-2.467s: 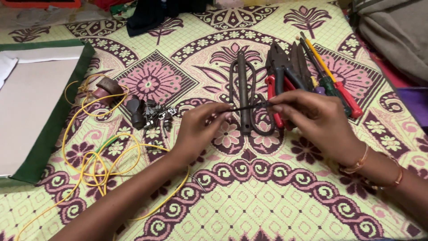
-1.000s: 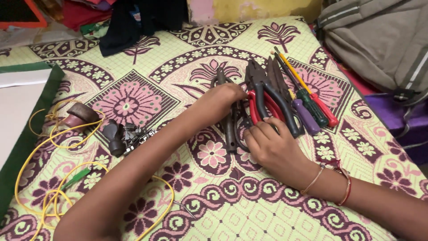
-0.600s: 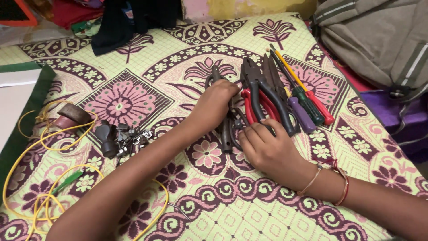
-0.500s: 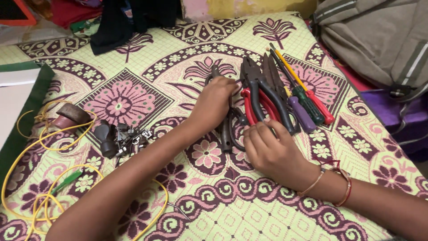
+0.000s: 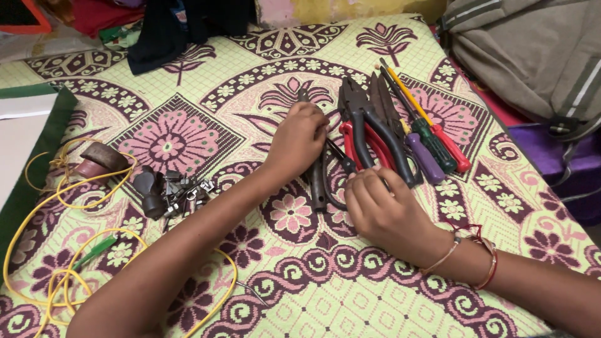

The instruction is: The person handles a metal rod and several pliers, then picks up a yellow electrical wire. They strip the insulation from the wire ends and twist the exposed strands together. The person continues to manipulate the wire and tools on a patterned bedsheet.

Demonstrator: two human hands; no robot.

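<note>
My left hand (image 5: 300, 139) rests curled on top of dark metal scissors (image 5: 319, 184) lying on the patterned bedsheet (image 5: 263, 69). My right hand (image 5: 382, 209) lies palm down just right of the scissors, its fingertips at the lower ends of red-handled pliers (image 5: 366, 141) and black-handled pliers (image 5: 375, 128). Whether the right hand grips anything is hidden. Beside the pliers lie a purple-handled screwdriver (image 5: 426, 156), a green-handled one (image 5: 438, 145) and a red-handled one (image 5: 447, 147).
Yellow wire (image 5: 59, 269) loops at the left, near a brown tape roll (image 5: 100, 159) and a cluster of small dark metal parts (image 5: 169, 191). A green-edged board (image 5: 31, 156) lies at far left. A grey backpack (image 5: 532, 56) sits at the right; dark clothes (image 5: 169, 28) lie behind.
Both hands came down onto the row of tools and have hardly shifted in the last second. The view moved slightly left.
</note>
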